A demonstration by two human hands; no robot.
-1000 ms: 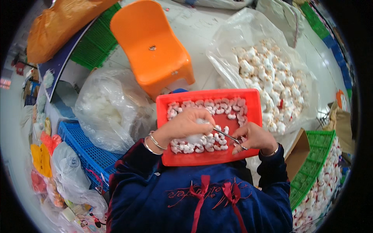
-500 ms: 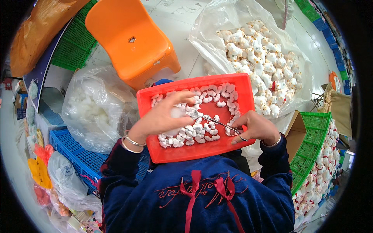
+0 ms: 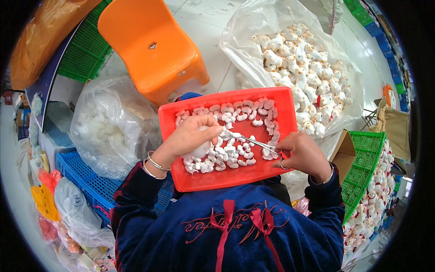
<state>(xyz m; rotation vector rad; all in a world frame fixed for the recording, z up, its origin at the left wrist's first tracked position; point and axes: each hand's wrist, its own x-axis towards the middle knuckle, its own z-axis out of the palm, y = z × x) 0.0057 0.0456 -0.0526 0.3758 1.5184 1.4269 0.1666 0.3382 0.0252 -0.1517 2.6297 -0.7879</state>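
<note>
Both full rn: right hand (image 3: 304,154) clamped on a silver metal scissor-handled tool (image 3: 258,143), left hand (image 3: 190,136) curled round fluffy white stuffing (image 3: 199,151).

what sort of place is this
Probably a small soft-toy workshop: there's a clear bag of white plush figures, another bag of fluffy white stuffing, and a red tray of small white pieces.
</note>
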